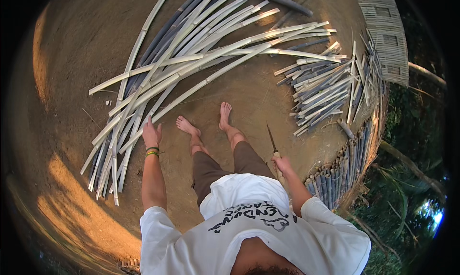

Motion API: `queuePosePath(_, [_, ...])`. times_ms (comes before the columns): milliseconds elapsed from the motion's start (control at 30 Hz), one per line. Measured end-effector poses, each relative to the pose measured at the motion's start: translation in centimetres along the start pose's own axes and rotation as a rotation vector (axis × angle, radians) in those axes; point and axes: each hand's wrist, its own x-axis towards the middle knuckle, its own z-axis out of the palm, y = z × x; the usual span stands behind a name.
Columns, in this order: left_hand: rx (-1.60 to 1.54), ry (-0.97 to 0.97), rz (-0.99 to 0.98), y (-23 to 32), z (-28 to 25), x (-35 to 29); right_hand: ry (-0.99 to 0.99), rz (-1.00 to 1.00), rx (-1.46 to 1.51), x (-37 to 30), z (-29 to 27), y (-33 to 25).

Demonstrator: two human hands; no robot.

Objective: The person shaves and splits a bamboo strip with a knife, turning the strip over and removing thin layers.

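Observation:
My right hand (282, 164) is closed round the pale handle of a long-bladed knife (272, 138), whose narrow dark blade points away from me. On the left, my left hand (151, 132) reaches down to the pile of split bamboo strips (191, 78). Its fingers look stretched out at the end of one pale strip (206, 81); whether they touch it I cannot tell. The long strips cross each other in a loose heap, some pale side up and some dark side up.
Shorter bamboo pieces (318, 88) are heaped at the right. Beyond them, upright bamboo posts (335, 179) line the edge of the dirt ground (258, 95), with greenery outside. A woven bamboo panel (383, 33) is at the far right. My bare feet (225, 114) stand between the piles.

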Motion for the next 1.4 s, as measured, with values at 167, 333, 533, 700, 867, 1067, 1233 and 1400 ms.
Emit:
queuePosePath(167, [0.005,-0.228,-0.009,10.4,7.3,-4.6,-0.073,-0.089,0.384,0.2,-5.4,-4.3])
queuePosePath(333, [0.022,-0.328,0.039,20.4,8.7,-5.4,-0.177,-0.191,0.525,2.3,-10.4,-12.0])
queuePosePath(533, [0.017,-0.23,0.097,30.6,11.6,-0.2,-0.217,-0.259,0.947,16.5,-14.3,-22.1])
queuePosePath(700, [0.092,-0.179,0.065,40.0,16.0,6.4,-0.078,-0.183,1.143,29.7,-12.7,-31.8])
queuePosePath(867, [-0.034,-0.223,0.256,51.8,25.1,17.0,0.043,-0.288,1.423,44.7,-11.9,-36.5])
queuePosePath(1067, [0.003,-0.214,0.397,58.1,37.1,28.7,0.254,-0.289,1.425,60.3,-13.9,-40.9])
queuePosePath(1233, [0.082,-0.253,0.508,60.8,43.7,34.8,0.274,-0.474,1.33,66.6,-15.1,-44.5])
queuePosePath(1400, [0.155,-0.2,0.568,62.7,49.7,37.8,0.28,-0.626,1.271,70.8,-17.0,-46.4])
